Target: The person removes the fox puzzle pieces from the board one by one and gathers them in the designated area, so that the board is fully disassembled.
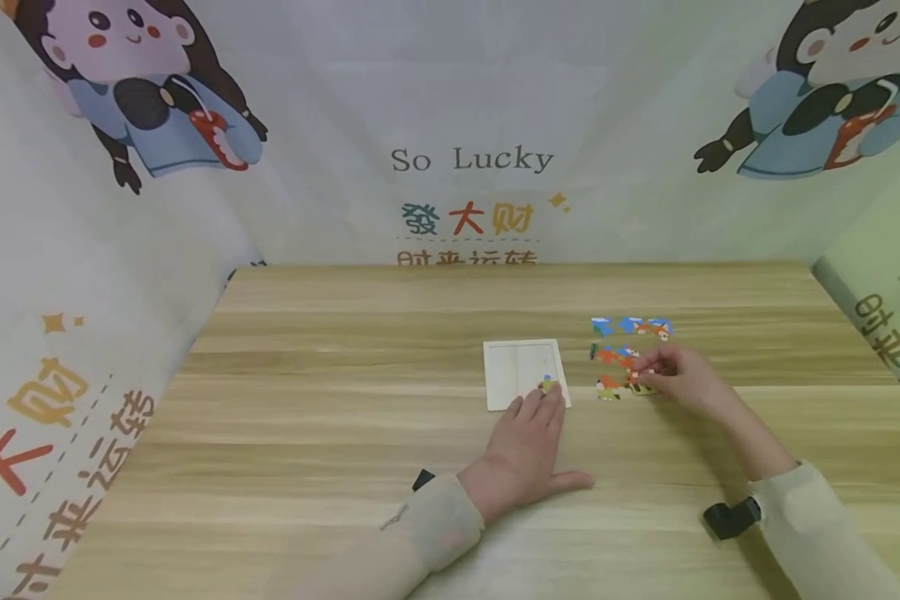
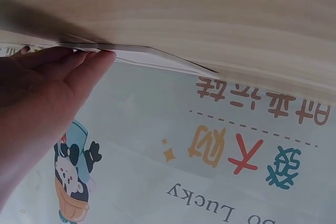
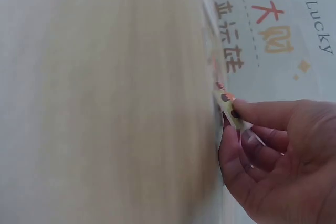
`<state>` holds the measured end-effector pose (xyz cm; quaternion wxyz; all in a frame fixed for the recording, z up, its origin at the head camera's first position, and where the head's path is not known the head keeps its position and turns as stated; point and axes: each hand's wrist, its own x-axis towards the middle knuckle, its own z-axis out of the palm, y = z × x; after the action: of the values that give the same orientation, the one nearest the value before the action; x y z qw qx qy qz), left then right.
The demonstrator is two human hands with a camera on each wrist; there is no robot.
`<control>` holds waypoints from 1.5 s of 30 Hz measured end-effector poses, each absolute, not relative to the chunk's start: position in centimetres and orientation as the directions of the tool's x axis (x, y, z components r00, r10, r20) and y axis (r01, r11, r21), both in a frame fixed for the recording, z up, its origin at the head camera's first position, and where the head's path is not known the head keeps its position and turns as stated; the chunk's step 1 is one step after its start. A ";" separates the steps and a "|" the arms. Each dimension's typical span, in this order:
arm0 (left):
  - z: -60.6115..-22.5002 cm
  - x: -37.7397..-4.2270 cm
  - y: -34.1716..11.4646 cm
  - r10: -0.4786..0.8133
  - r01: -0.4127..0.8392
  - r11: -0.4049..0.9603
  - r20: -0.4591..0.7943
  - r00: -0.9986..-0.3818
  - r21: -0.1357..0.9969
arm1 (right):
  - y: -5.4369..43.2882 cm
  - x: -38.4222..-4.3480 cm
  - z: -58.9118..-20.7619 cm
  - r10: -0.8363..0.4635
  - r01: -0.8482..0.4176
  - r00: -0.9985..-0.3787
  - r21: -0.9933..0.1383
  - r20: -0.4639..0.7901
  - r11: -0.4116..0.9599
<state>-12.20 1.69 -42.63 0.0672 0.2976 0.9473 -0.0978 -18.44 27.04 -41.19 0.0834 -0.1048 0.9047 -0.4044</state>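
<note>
A square white puzzle tray (image 1: pixel 513 367) lies on the table, with one small green-and-blue jigsaw piece (image 1: pixel 547 383) in its lower right corner. My left hand (image 1: pixel 521 446) rests at the tray's near edge, fingers straight and fingertips by that piece, thumb spread to the right. To the right of the tray, my right hand (image 1: pixel 682 379) pinches a jigsaw piece (image 3: pixel 229 106) between thumb and fingers; it is tilted and shows yellow-green, orange and dark spots. Beside these fingers several loose pieces (image 1: pixel 607 356) with orange and blue parts of a picture lie in rows.
The wooden table (image 1: pixel 330 400) spreads wide on both sides of the tray. A printed cloth (image 1: pixel 330 125) with cartoon figures and lettering hangs behind and along the sides. A black wrist device (image 1: pixel 731 518) sits by the right sleeve.
</note>
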 end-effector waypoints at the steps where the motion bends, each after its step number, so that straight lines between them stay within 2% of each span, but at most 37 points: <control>1: -42.6 -12.2 1.6 0.552 0.577 0.805 -0.184 -0.814 -0.137 | 27.1 -18.3 -41.3 -0.246 -0.120 -0.967 -0.734 -0.066 0.668; 8: -42.6 -12.0 0.9 0.570 0.587 0.799 -0.149 -0.808 -0.128 | 26.7 -17.5 -41.4 -0.198 -0.127 -0.979 -0.635 -0.041 0.762; 16: -42.4 -12.1 0.2 0.597 0.614 0.785 -0.160 -0.786 -0.081 | 24.9 -16.7 -41.2 -0.170 -0.131 -0.985 -0.608 -0.007 0.783; 24: -42.0 -14.2 -1.6 0.614 0.607 0.790 -0.108 -0.782 0.092 | 19.5 -17.5 -40.8 -0.356 -0.299 -0.934 -0.624 0.035 0.722; 28: -41.1 -16.5 -3.5 0.570 0.556 0.822 -0.144 -0.809 0.126 | 17.3 -18.3 -41.2 -0.403 -0.314 -0.915 -0.594 -0.019 0.741; 34: -41.1 -19.8 -7.0 0.519 0.465 0.849 -0.227 -0.824 0.253 | 15.9 -19.1 -41.9 -0.405 -0.308 -0.912 -0.540 -0.066 0.783; 38: -41.4 -21.0 -8.2 0.508 0.440 0.849 -0.223 -0.832 0.293 | 15.7 -19.3 -41.5 -0.398 -0.283 -0.914 -0.575 -0.081 0.768; 45: -41.5 -21.6 -8.3 0.521 0.468 0.843 -0.188 -0.833 0.265 | 16.4 -19.7 -41.0 -0.387 -0.258 -0.921 -0.679 -0.040 0.687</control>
<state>-21.63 -8.26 -41.54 0.1273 0.2598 0.9515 0.1047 -19.72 16.37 -40.99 0.0905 -0.1764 0.9140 -0.3541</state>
